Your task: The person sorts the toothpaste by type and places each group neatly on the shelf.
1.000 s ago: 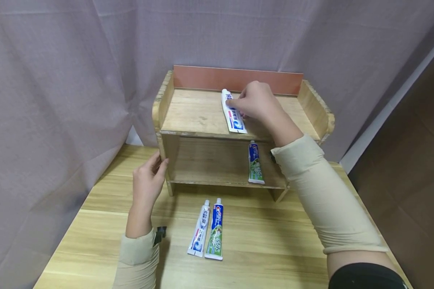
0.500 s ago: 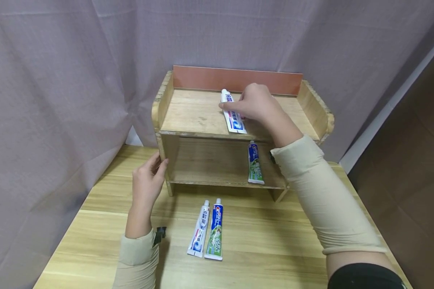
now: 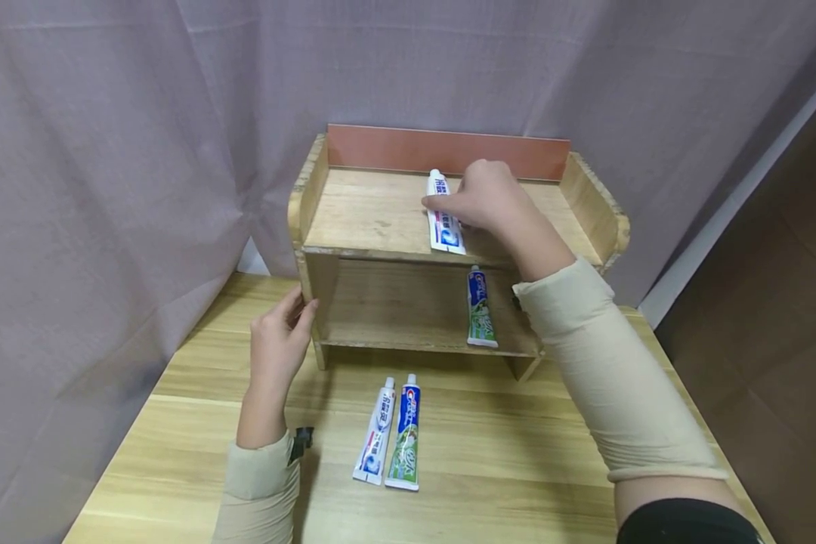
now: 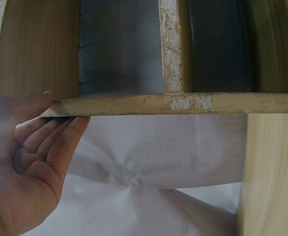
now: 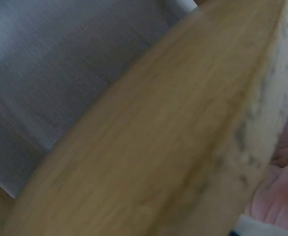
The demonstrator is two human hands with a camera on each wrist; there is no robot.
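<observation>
My right hand (image 3: 491, 195) grips a white-and-blue toothpaste tube (image 3: 446, 236) on the upper level of a small wooden shelf (image 3: 367, 215), thumb laid across its face. The tube's cap points to the back. In the right wrist view, the shelf's board hides most of that hand (image 5: 284, 194); a white bit of the tube (image 5: 259, 228) shows at the bottom. My left hand (image 3: 279, 340) holds the shelf's left side panel. In the left wrist view, thumb and fingers of this hand (image 4: 38, 157) lie on opposite faces of the panel's edge (image 4: 129, 106).
On the lower level lies a blue-and-green toothpaste tube (image 3: 480, 310). A second white tube (image 3: 375, 434) and another blue-and-green one (image 3: 403, 438) lie side by side on the wooden table (image 3: 489, 483). Grey cloth (image 3: 408, 60) hangs behind the shelf.
The white tube on the upper level has shifted slightly right and turned a little straighter, with my right hand on it. My thumb has come further across the tube. The left hand stays put.
</observation>
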